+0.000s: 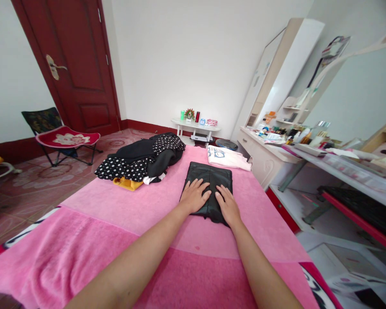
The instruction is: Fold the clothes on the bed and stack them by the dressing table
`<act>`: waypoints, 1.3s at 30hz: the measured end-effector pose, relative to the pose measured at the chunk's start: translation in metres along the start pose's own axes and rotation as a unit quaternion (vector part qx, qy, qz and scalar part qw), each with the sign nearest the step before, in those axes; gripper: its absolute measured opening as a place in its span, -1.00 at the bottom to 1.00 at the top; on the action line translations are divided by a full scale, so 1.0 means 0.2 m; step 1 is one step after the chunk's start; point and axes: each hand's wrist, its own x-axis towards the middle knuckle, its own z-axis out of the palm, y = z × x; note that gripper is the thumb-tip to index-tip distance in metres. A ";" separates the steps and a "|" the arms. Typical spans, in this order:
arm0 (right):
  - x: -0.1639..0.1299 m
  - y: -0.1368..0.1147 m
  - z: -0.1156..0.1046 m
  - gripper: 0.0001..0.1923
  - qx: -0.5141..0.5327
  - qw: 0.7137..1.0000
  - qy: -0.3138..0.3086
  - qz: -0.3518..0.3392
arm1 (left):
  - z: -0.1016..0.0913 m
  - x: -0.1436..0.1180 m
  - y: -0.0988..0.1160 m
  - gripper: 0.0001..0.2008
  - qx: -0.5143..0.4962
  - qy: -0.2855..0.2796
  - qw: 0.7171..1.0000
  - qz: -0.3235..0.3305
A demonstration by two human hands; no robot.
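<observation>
A black garment with a leathery sheen (209, 171), folded into a flat rectangle, lies on the pink blanket (141, 214) in front of me. My left hand (194, 196) rests flat on its left half, fingers stretched out. On its right half lies my right hand (227, 205), palm down with the fingers slightly spread. Neither hand grips anything. Just beyond the black garment, to the right, is a folded white garment (228, 158) with a blue print. The kind of the black garment cannot be told from its fold.
Left of my hands is a heap of dark clothes (138, 156), some with white dots, with a yellow cloth (128, 184) under it. A desk (260, 136) crowded with bottles runs along the right. A folding chair (64, 137) and a small white table (196, 124) stand farther back.
</observation>
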 end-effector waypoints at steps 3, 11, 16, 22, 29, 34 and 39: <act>0.00 0.00 0.00 -0.48 0.004 1.000 0.002 -0.002 | 0.00 0.00 0.00 -0.50 0.000 -0.002 1.000 -0.003; -0.01 0.00 -0.01 -0.48 0.008 1.000 0.000 0.002 | 0.00 0.00 0.00 -0.50 0.002 -0.007 1.000 -0.005; 0.00 0.00 -0.01 -0.48 0.003 1.000 -0.002 0.002 | 0.00 0.01 0.00 -0.51 0.001 -0.013 1.000 -0.008; -0.01 0.00 0.01 -0.48 -0.005 1.000 0.000 -0.003 | 0.00 0.01 0.01 -0.47 0.003 -0.014 1.000 -0.014; 0.16 -0.05 -0.11 -0.53 -0.055 0.992 -0.116 0.022 | 0.01 0.02 0.00 -0.49 0.020 -0.022 0.999 -0.011; 0.44 -0.23 -0.29 -0.57 -0.046 0.996 -0.071 -0.015 | 0.02 0.02 0.01 -0.49 0.016 -0.018 1.000 -0.014; 0.28 -0.22 -0.11 -0.52 -0.036 0.999 0.017 -0.011 | 0.00 0.01 0.01 -0.48 0.013 -0.024 0.999 -0.018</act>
